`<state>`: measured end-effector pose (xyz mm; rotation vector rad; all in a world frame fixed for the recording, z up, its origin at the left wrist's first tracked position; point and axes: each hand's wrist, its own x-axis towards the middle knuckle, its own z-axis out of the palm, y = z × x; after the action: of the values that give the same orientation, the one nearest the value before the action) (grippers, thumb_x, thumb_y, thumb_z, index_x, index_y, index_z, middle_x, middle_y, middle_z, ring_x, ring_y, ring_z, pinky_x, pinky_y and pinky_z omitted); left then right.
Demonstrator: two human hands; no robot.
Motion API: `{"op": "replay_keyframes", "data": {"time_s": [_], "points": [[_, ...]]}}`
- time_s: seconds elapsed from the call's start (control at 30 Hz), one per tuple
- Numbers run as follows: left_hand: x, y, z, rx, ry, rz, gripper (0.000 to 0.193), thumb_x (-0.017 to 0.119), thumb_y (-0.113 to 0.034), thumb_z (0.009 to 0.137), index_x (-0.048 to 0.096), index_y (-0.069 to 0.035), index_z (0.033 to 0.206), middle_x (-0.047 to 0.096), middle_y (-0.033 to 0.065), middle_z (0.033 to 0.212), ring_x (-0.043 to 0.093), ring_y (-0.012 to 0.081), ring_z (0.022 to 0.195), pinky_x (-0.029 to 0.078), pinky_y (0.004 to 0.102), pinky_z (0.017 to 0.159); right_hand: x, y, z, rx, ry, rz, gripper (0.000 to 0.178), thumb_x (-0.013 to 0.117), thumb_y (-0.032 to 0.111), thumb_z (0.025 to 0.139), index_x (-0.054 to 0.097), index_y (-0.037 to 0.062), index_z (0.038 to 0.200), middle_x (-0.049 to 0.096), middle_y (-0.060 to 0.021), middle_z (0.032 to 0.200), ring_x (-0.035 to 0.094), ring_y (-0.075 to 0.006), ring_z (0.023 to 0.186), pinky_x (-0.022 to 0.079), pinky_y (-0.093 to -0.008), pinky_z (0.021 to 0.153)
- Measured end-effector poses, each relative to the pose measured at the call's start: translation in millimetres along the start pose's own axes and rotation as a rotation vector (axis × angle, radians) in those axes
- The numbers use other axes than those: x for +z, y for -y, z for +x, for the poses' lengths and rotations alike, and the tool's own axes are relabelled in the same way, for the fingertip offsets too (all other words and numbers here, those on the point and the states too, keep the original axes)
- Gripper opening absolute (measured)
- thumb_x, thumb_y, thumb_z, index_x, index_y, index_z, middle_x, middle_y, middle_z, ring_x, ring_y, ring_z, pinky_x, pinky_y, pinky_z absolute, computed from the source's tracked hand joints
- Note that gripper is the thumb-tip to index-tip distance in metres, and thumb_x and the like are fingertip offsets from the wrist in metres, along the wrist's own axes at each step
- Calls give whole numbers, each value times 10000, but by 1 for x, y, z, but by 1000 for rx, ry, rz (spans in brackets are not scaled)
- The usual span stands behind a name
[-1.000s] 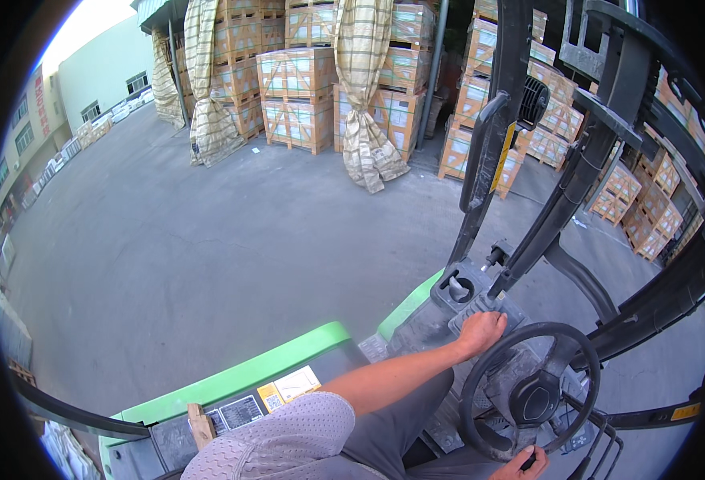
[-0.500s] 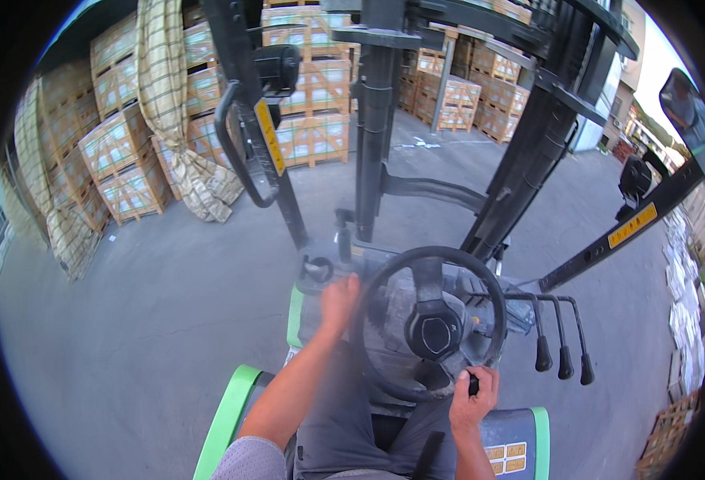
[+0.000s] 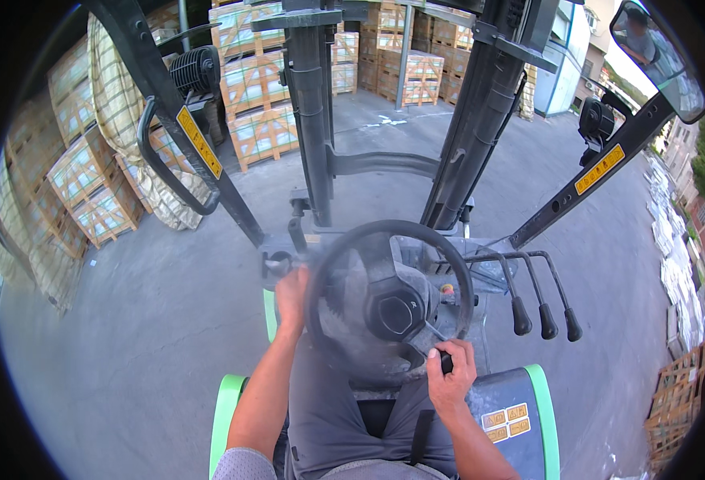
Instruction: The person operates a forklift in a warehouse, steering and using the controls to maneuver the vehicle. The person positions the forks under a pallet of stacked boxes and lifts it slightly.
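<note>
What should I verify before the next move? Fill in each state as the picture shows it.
1. Right hand on the steering knob: ok.
2. Left hand gripping a control beside the steering wheel: cannot tell, blurred.
3. Levers free of both hands: ok.
4. Unobstructed forward view: not ok, the mast blocks parts.
5. Black strap fastened: cannot tell.
6. Side mirror within view: ok.

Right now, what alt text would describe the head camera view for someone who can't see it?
A person sits in a forklift, right hand gripping the black knob on the steering wheel, left hand beside the wheel's left rim. Three black-tipped levers stand to the right. Stacked wooden crates show beyond the mast.
</note>
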<state>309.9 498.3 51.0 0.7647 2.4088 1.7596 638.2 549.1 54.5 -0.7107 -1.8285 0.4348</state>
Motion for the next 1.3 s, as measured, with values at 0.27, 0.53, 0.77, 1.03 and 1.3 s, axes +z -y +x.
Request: {"op": "replay_keyframes", "data": {"time_s": [0.27,0.53,0.77,1.03,1.3], "points": [[12,-1,-17,22,-45,24,503,486,-402,1025,664,52,901,651,291,853,587,485,798,464,492,744,-22,-7,-3,-36,79,21,204,771,76,794,667,58,968,648,-142,980,616,-343,910,500,-442,807],[20,18,-81,-73,-90,-70,486,510,-370,1027,682,73,923,685,241,794,629,320,704,483,464,721,1,48,-18,-362,278,143,222,820,75,718,676,71,888,643,-77,905,638,-279,871,507,-416,769],[45,17,-106,148,-200,-95,446,496,-327,1047,686,62,943,684,187,753,605,240,675,483,442,688,70,82,85,-720,332,209,123,725,134,799,663,40,849,611,-127,900,582,-331,908,450,-473,848],[52,0,-121,-32,-154,-145,497,475,-359,1063,659,86,938,643,197,732,534,221,687,475,413,683,3,-9,198,-385,-51,-4,117,718,173,840,673,71,874,647,-102,844,616,-323,855,455,-454,825],[56,12,-112,-65,-175,-192,495,451,-345,1073,610,81,876,569,160,687,450,205,664,435,410,635,-83,-23,27,-274,183,21,129,740,103,799,643,60,872,634,-117,881,599,-335,857,448,-472,763]]}}
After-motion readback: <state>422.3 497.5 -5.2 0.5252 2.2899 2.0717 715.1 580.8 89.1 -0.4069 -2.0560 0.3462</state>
